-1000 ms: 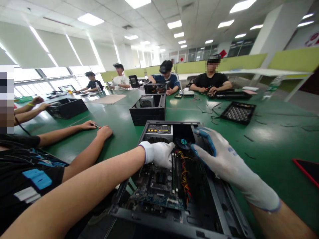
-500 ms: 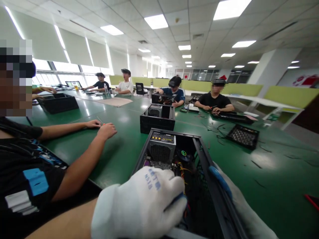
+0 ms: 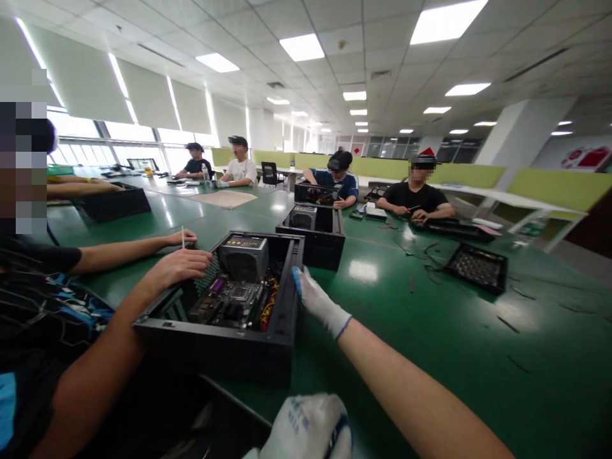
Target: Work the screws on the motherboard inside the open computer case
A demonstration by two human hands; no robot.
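An open black computer case (image 3: 215, 350) lies on the green table, left of centre, its interior facing up. Inside it are a grey power supply (image 3: 243, 258), a motherboard (image 3: 234, 296) and red and yellow cables (image 3: 268, 303). My right hand (image 3: 315, 296), in a white glove with blue fingertips, rests its outstretched fingers against the right outer side of the case. My left hand (image 3: 313, 427), gloved too, is closed low in the middle near the table edge, apart from the case. Its fingertips and anything in them are hidden.
On my left, a co-worker's hands (image 3: 184, 261) hold a thin white stick at the case's left side. A second open case (image 3: 320, 245) stands behind it. At right lie a black panel (image 3: 478, 266) and dark strips (image 3: 507, 325). Other people sit around the table.
The case has moved left and away from me, and sits turned. My left hand has come out of it, down towards me. My right hand has shifted left along with the case.
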